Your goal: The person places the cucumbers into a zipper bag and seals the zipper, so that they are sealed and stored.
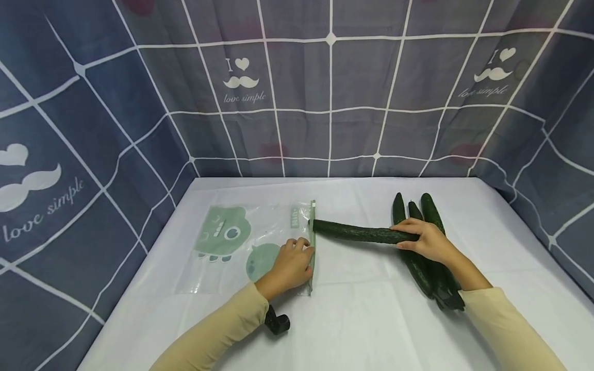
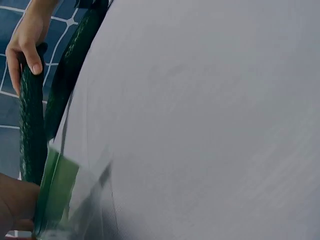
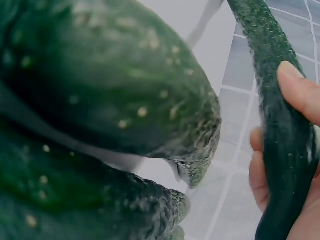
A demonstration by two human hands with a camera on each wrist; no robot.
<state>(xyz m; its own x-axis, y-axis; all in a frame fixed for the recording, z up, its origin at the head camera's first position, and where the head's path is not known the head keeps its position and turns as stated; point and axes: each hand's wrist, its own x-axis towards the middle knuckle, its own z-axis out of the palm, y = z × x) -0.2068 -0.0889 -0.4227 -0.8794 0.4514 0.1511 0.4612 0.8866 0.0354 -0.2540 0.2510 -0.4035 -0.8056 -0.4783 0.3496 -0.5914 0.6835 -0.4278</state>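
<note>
My right hand [image 1: 429,241] grips a long dark green cucumber [image 1: 355,232] near one end. Its other end meets the zip edge of a clear plastic zip bag [image 1: 225,229] printed with green cartoon figures. At that edge my left hand [image 1: 292,262] holds the bag with curled fingers. In the left wrist view, the held cucumber [image 2: 31,125] reaches down to the green zip strip [image 2: 55,185]; whether its tip is inside the mouth cannot be told. The right wrist view has thumb and fingers on opposite sides of the cucumber [image 3: 285,150].
Several more cucumbers [image 1: 419,273] lie side by side beneath and beside my right hand. A white cloth [image 1: 352,319] covers the table. Dark checked curtains [image 1: 301,134] stand behind and at both sides. A black device [image 1: 277,323] sits under my left wrist.
</note>
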